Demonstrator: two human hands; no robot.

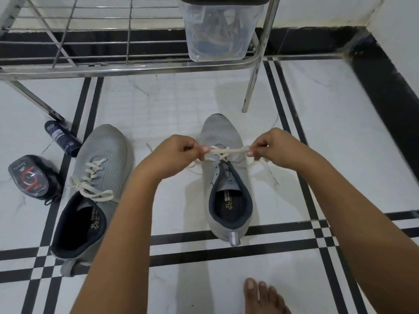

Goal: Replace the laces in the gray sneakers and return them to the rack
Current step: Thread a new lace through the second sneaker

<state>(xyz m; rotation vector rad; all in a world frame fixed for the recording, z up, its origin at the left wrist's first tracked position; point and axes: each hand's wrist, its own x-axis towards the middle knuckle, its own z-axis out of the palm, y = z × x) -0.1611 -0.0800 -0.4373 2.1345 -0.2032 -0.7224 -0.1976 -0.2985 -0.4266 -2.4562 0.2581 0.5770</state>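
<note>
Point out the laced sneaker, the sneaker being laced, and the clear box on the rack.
laced sneaker (102,146): head view, gray toe mesh.
sneaker being laced (220,132): head view, toe mesh.
clear box (217,37): head view, front wall.

The floor (340,132) is glossy white veined tile crossed by paired black inlay stripes, edged by a black border band (385,87) at the foot of a white wall (396,19) stained at its corner, with a stainless-steel shoe rack (136,69) standing on the tile in soft, even light.
</note>
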